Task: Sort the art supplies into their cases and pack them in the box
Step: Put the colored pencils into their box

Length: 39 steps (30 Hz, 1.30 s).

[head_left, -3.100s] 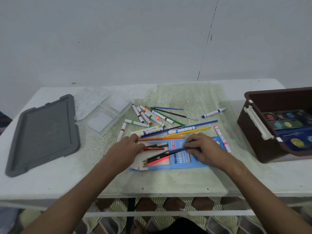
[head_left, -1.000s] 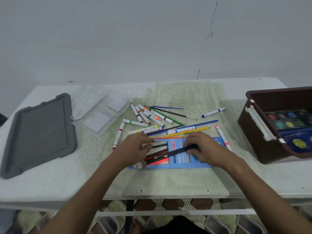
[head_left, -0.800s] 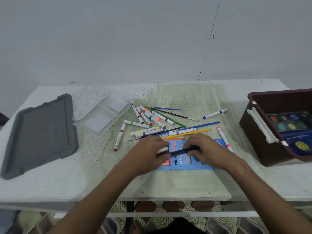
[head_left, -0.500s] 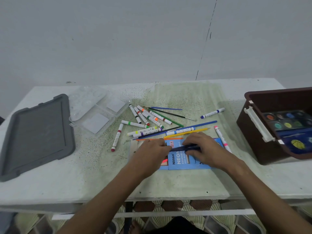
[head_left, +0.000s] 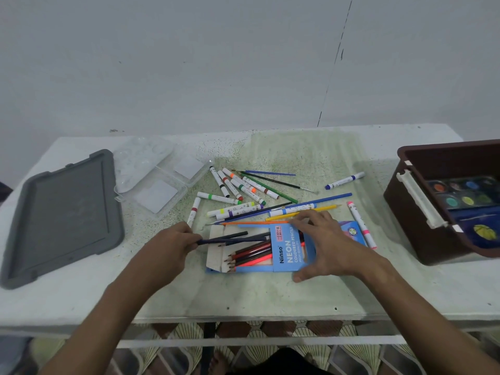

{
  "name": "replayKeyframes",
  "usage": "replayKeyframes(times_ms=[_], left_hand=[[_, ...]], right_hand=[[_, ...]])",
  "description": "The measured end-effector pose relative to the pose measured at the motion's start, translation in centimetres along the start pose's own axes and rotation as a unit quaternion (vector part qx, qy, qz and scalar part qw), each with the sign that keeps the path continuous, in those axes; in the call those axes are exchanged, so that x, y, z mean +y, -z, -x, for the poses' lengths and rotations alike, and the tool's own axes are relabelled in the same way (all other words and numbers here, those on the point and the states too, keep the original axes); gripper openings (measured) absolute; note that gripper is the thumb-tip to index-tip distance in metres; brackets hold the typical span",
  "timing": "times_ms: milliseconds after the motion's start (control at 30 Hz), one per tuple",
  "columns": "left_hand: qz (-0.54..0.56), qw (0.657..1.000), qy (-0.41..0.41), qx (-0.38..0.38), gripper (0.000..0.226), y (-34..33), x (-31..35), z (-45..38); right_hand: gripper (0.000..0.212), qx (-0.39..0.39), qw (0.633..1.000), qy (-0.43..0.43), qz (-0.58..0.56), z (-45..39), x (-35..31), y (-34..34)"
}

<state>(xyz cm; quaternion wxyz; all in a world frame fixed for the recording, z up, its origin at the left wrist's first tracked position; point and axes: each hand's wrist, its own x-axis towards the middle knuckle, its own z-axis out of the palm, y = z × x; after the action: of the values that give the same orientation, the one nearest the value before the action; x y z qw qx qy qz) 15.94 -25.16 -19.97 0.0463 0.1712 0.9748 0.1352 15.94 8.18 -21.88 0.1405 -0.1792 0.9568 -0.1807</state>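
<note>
A blue coloured-pencil case [head_left: 288, 255] lies flat near the table's front, its flap open to the left, with several pencils [head_left: 251, 257] inside. My left hand [head_left: 173, 244] pinches the end of a dark blue pencil [head_left: 232, 240] whose other end lies across the case's opening. My right hand [head_left: 324, 242] presses down on the case with its fingers spread. Loose markers [head_left: 238, 186], pencils and thin brushes [head_left: 276, 182] lie scattered just behind the case.
A brown box [head_left: 416, 212] at the right edge holds a watercolour palette [head_left: 465, 193]. A grey lid [head_left: 62, 215] lies at the left, with a clear plastic case [head_left: 159, 182] open beside it. A pink-ended marker [head_left: 361, 224] lies right of the pencil case.
My left hand has drawn back to the left from the case's opening, now pinching a dark blue pencil. My right hand let go of that pencil and spread flat on the case.
</note>
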Motion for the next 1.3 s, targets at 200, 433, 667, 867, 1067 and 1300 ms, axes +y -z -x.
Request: replayKeyframes(times_ms=[200, 433, 667, 867, 1067, 1300], left_hand=[[-0.13, 0.991, -0.015, -0.02, 0.024, -0.3, 2.3, -1.4], [-0.205, 0.97, -0.131, 0.004, 0.043, -2.6, 5.2, -2.2], [0.08, 0.989, -0.121, 0.041, 0.036, -2.8, 5.5, -3.6], [0.066, 0.996, -0.061, -0.004, 0.053, -2.2, 4.1, -3.1], [-0.021, 0.995, -0.096, -0.02, 0.035, -3.3, 5.6, -3.8], [0.078, 0.985, -0.095, -0.122, 0.038, -2.6, 4.5, -4.6]], right_hand=[[0.116, -0.009, 0.999, -0.022, -0.028, -0.2, 0.2, -0.1], [0.114, -0.005, 0.999, -0.018, -0.033, -0.1, 0.2, -0.1], [0.114, 0.004, 1.0, -0.019, -0.02, 0.0, 0.0, -0.1], [0.111, 0.017, 1.0, -0.015, -0.001, 0.1, 0.2, 0.1], [0.106, 0.024, 0.999, -0.001, -0.033, 0.1, 0.4, 0.0], [0.102, 0.013, 0.997, 0.011, -0.078, 0.5, 1.0, 0.5]])
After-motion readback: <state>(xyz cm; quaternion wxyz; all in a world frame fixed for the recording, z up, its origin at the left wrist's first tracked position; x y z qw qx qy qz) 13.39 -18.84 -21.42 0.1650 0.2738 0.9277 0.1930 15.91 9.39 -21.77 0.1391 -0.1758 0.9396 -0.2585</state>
